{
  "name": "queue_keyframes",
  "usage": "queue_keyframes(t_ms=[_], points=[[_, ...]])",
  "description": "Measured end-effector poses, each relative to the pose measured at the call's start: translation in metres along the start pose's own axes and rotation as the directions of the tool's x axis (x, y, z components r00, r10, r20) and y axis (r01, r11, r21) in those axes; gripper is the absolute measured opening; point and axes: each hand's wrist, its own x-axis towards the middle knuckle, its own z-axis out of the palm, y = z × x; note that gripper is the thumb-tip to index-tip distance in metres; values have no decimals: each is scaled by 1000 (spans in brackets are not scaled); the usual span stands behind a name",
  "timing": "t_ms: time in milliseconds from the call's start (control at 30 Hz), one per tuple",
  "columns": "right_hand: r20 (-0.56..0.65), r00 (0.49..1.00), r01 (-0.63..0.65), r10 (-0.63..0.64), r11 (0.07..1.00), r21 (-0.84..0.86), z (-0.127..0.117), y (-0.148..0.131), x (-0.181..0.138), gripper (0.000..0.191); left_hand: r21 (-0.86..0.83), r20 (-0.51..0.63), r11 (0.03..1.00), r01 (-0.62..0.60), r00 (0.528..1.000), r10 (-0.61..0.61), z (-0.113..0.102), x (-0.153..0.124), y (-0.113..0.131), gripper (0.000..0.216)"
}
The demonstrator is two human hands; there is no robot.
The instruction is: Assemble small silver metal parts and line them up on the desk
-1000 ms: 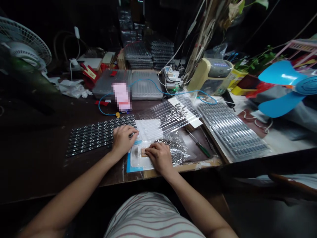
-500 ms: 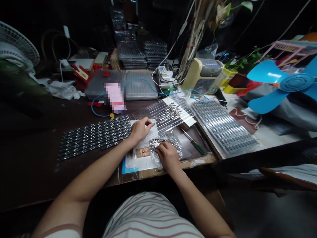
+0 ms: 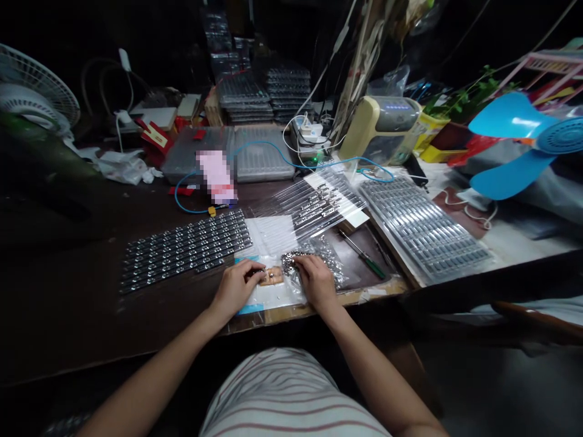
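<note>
My left hand (image 3: 237,283) is closed, thumb and fingertips pinched together at the left end of a small tan block (image 3: 273,276) with dark spots on it. Something dark and tiny shows by those fingertips, too small to name. My right hand (image 3: 317,280) has its fingertips bunched at a heap of small shiny metal parts (image 3: 291,262) on a clear plastic bag (image 3: 334,267); what they grip is hidden. Under the block lies a white sheet (image 3: 273,295) with blue edges. Behind the hands, a clear ribbed tray (image 3: 291,203) holds several dark metal pieces.
To the left lie rows of dark strips with shiny fittings (image 3: 186,249). A green-handled screwdriver (image 3: 374,267) rests right of the bag, near a filled clear tray (image 3: 428,233). A blue-bladed fan (image 3: 514,145) stands at right, and a blue cable (image 3: 264,145) crosses the back.
My left hand has come down from beside the clear ribbed tray to the tan block. My right hand remains at the metal parts, and the view has shifted slightly.
</note>
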Motion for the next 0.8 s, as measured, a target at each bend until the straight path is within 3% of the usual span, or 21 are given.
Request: queue_keyframes(t_ms=[167,567,700,800], points=[[15,1000,-9,9,1000,-6,-1,0,1,17,-11,-23,997,-77,997,77,10,-2,4,11],[23,1000,-16,15,1000,9,-2,-2,1,17,160,19,977,-143,990,142,15,-4,5,12],[7,1000,-18,18,1000,-2,-4,-4,1,16,117,18,983,-140,990,139,15,-3,6,10],[20,999,-24,24,1000,-2,-2,-11,4,11,8,-55,994,-106,993,106,13,-2,5,11]])
